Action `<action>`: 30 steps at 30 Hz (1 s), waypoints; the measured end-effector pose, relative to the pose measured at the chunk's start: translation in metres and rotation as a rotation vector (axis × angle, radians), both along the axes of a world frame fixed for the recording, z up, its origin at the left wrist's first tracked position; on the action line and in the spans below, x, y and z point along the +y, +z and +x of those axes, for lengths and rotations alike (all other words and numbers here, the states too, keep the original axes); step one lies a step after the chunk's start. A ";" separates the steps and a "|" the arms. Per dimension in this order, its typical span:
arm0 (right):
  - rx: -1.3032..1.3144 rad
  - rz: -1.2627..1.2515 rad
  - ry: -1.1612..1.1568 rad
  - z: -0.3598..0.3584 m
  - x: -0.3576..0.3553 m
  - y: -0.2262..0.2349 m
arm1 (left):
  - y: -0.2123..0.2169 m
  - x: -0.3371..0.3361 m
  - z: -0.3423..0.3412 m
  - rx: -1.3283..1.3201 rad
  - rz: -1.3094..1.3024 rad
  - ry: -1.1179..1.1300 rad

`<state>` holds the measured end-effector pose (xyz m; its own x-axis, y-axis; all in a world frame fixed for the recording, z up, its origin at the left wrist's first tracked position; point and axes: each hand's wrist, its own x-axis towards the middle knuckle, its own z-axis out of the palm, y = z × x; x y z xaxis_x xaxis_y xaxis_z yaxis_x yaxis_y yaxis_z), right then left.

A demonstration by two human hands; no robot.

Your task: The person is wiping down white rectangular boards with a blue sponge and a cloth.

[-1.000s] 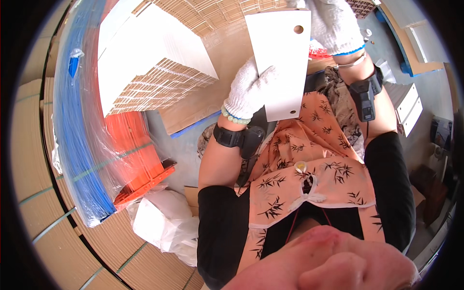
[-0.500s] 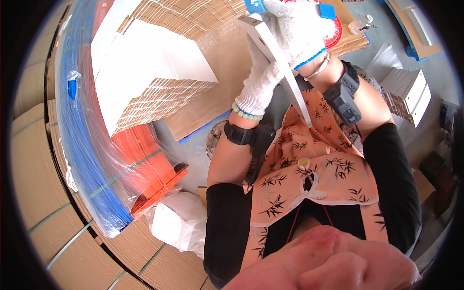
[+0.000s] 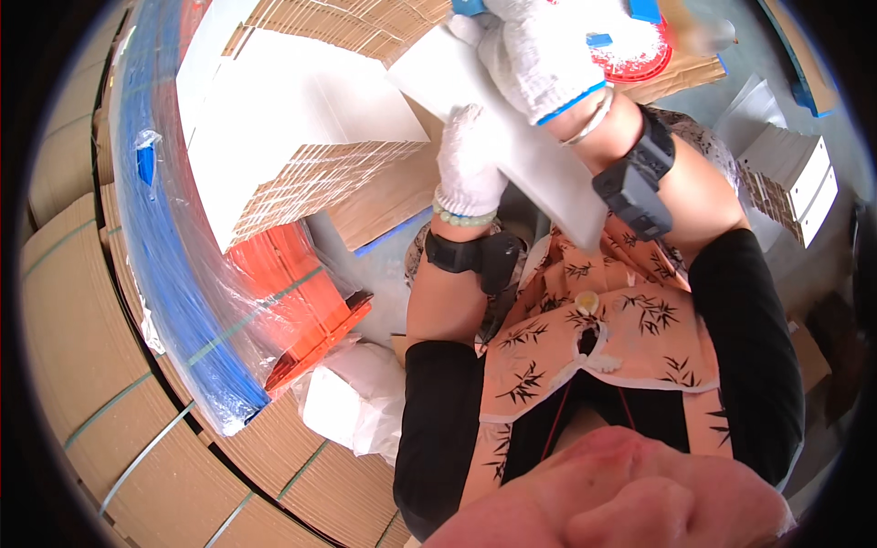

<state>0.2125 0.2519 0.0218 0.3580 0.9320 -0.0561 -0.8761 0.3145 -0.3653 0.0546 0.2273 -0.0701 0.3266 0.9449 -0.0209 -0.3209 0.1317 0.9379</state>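
Observation:
A flat white panel (image 3: 534,164) lies slantwise in front of my apron, its broad face turned up. My left hand (image 3: 470,155), in a white knitted glove, grips the panel's left edge. Over the panel's far part is my gloved right hand (image 3: 539,59), fingers curled. A blue piece (image 3: 469,6) shows at its fingertips, cut off by the top of the picture. Just beyond the right hand sits a red tub (image 3: 660,59) with white bits in it. A small blue piece (image 3: 598,40) lies among these bits.
Stacked white panels with brown edges (image 3: 320,100) stand on the left. Orange parts (image 3: 292,301) and plastic-wrapped blue sheets (image 3: 174,292) lie nearer. Strapped cardboard (image 3: 82,320) lines the left side. More white panels (image 3: 795,178) stand at the right, below a blurred bottle (image 3: 717,36).
The panel has turned from nearly edge-on to showing its broad face. My left hand has shifted slightly down along its edge, and the right hand slightly left. The view has shifted a little.

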 end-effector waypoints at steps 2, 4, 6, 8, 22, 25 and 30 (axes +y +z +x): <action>0.115 0.050 0.176 0.017 -0.003 0.004 | 0.032 0.007 -0.002 0.511 0.490 -0.194; 0.087 0.086 0.209 0.019 -0.003 0.010 | 0.040 0.009 -0.012 0.795 0.771 -0.269; 0.022 0.077 0.161 0.018 -0.002 0.013 | 0.043 0.001 -0.008 0.376 0.270 -0.198; -0.022 0.052 0.145 0.025 -0.001 0.017 | 0.058 0.004 0.005 -0.049 -0.114 -0.159; -0.228 0.145 0.185 0.081 -0.030 -0.006 | 0.071 0.060 -0.014 -0.704 -0.083 -0.261; -0.220 0.015 0.345 0.094 -0.031 -0.015 | 0.078 0.063 -0.016 -0.665 -0.140 -0.115; -0.469 -0.284 0.058 0.063 -0.051 0.008 | 0.072 0.066 -0.025 -0.772 -0.010 -0.267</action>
